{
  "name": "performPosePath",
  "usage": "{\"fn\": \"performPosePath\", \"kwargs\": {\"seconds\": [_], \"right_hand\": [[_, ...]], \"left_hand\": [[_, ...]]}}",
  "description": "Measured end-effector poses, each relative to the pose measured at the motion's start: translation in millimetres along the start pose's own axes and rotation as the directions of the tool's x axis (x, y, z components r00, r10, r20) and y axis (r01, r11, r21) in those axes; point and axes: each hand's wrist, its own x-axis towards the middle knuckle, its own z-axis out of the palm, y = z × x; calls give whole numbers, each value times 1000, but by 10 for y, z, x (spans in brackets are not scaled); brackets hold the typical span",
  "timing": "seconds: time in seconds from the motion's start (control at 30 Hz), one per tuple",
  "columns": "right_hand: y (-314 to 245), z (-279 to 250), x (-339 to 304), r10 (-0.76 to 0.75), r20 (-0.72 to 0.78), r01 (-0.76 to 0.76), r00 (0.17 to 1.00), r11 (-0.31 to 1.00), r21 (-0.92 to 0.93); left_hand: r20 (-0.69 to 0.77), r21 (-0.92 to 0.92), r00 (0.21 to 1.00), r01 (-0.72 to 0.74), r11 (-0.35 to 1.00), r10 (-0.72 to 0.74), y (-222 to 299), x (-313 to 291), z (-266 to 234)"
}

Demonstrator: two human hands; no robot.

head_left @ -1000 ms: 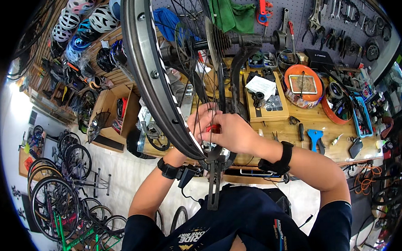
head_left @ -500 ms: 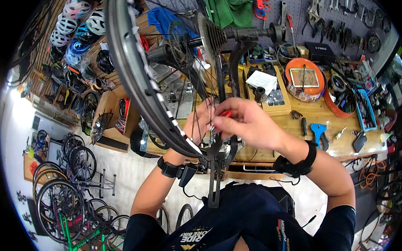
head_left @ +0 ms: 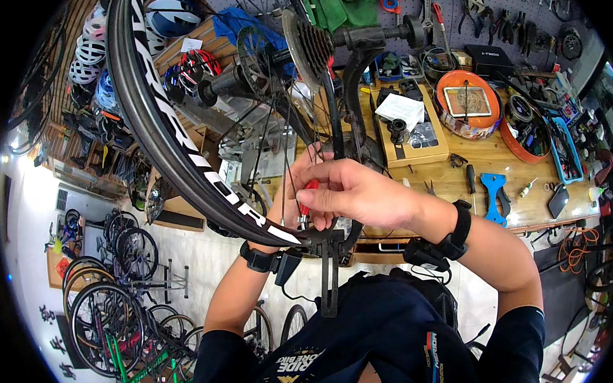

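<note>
A black bicycle wheel with white lettering on its rim (head_left: 182,166) stands upright in a dark truing stand (head_left: 355,107). Its cassette (head_left: 308,51) sits at the hub, near the top of the view. Low on the wheel, close to the rim, my right hand (head_left: 368,192) is closed on a small red spoke wrench (head_left: 306,191) with a silvery end. Among the spokes beside it is my left hand (head_left: 281,205), by the inner side of the rim. Its fingers are mostly covered by my right hand and the spokes, so their grip cannot be made out.
On the wooden bench (head_left: 436,186) to the right lie a cardboard box (head_left: 417,149), an orange round tin (head_left: 468,95), a blue tool (head_left: 494,197) and a screwdriver (head_left: 470,179). Tools hang on the pegboard behind. Bicycles (head_left: 96,317) stand at lower left.
The wheel has turned, and its rim lettering now faces me. My right hand with the red spoke wrench has shifted left and slightly down towards the rim. The whole view has shifted a little.
</note>
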Motion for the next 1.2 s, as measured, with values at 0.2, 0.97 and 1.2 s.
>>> {"fn": "performPosePath", "kwargs": {"seconds": [0.2,0.97,1.2], "right_hand": [[-73,41,131,97,-40,-98,994,995,-27],[87,-13,225,27,142,-76,990,934,350],[-60,134,250,48,-204,-114,978,940,-322]], "left_hand": [[9,-11,1000,3,1000,-3,67,-3,64],[27,40,999,-36,999,35,219,-150,183],[67,9,998,19,1000,-19,-2,-2,-90]]}}
